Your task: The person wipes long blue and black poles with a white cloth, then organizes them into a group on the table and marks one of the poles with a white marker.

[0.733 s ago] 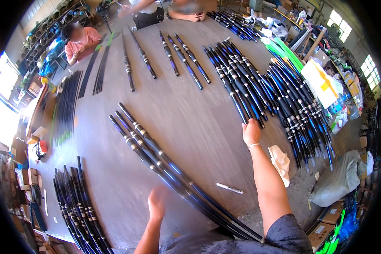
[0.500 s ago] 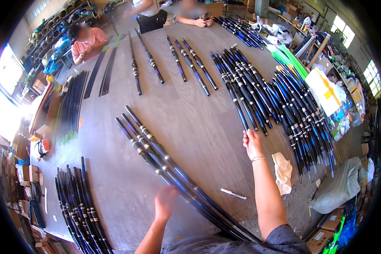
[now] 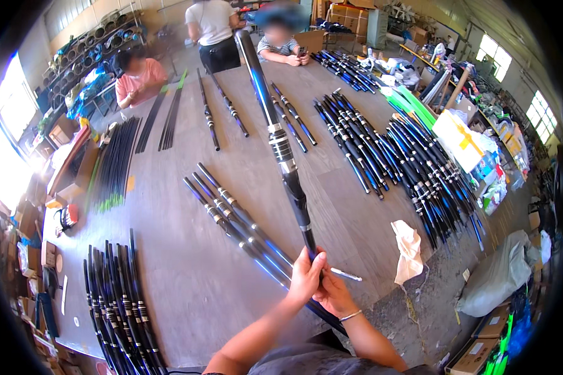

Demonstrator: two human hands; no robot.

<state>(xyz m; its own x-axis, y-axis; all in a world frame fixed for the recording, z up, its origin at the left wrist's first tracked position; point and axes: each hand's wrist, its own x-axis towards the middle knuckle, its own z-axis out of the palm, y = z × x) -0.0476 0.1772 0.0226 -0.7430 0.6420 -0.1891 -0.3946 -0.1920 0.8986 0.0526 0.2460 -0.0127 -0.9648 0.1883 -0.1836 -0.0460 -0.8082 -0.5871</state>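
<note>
A dark blue and black fishing rod [image 3: 286,164] with silver rings stands raised and tilted in front of me, its far end reaching up past the table's back edge. My left hand [image 3: 306,272] wraps round its lower end. Just below and to the right, my right hand [image 3: 335,295] closes on the butt of the same rod, which the fingers partly hide. Beneath it, three similar rods [image 3: 231,215] lie side by side on the table, running toward my body. A white marker pen [image 3: 346,274] lies right beside my hands.
More rods lie in a bundle [image 3: 116,300] at the near left and in large groups [image 3: 441,175] on the right. Thin black rods [image 3: 117,159] lie at the far left. A crumpled cloth [image 3: 407,250] rests near the right edge. Co-workers [image 3: 142,81] are at the table's far side.
My right hand has brought a rod from the right-hand group to the middle and raised it. My left hand, empty before and over the three rods, now grips it too.
</note>
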